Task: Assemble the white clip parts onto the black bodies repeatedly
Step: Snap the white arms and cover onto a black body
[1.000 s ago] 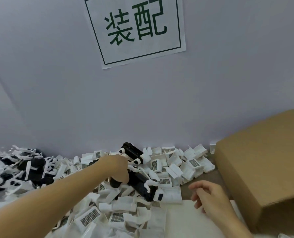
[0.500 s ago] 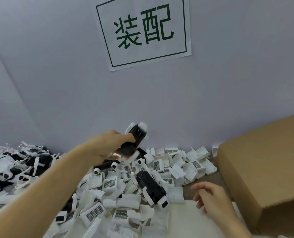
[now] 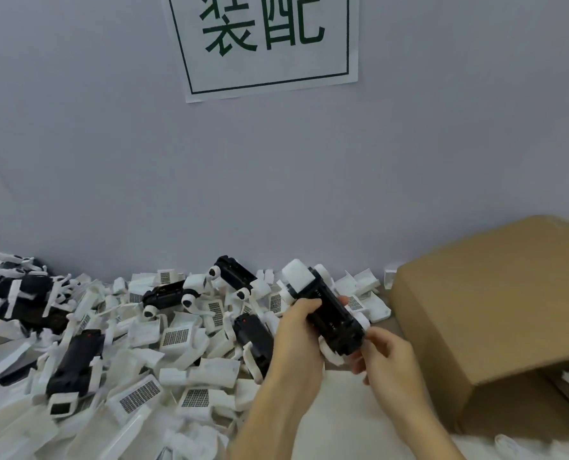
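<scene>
Black body (image 3: pixel 331 315) lifted from the pile since a second ago, now gripped by left hand (image 3: pixel 298 340); right hand (image 3: pixel 387 355) pinches its near end (fitting looks imminent).

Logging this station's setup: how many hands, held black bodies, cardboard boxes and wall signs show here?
Hands: 2 (left hand, right hand)
Held black body: 1
Cardboard box: 1
Wall sign: 1
Total: 5

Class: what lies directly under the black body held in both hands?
Under the black body, white clip parts show, plus the left hand and right hand. Anything beneath those is covered.
</scene>
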